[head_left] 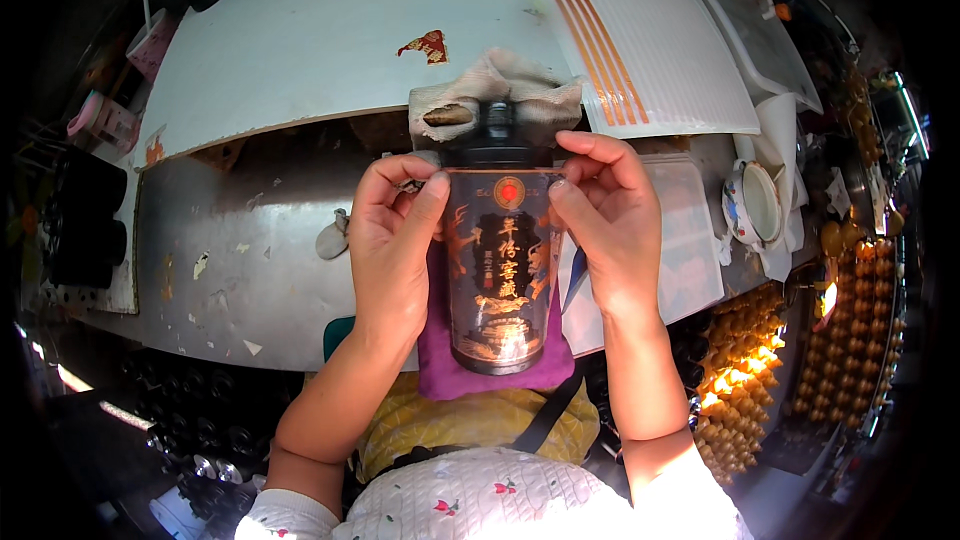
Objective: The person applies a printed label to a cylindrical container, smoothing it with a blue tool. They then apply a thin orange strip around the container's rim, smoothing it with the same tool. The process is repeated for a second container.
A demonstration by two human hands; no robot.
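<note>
A black bottle (500, 270) with gold lettering, gold figures and a red round emblem leans toward me on a purple cloth pad (437, 350). Its dark neck points away from me. Across its shoulder runs a thin copper-coloured strip (500, 171). My left hand (395, 230) pinches at the strip's left end, thumb and forefinger close to the bottle's side. At the other end my right hand (612, 210) has thumb and forefinger bent in against the shoulder. The fingertips partly hide the strip's ends.
A clear sheet (680, 60) bearing several copper-coloured strips lies on the pale tabletop (330, 30). Beyond the bottle is a crumpled beige cloth (500, 80). A patterned bowl (755, 203) stands right. Dark bottles (95, 220) are at left; gold objects (745, 380) sit lower right.
</note>
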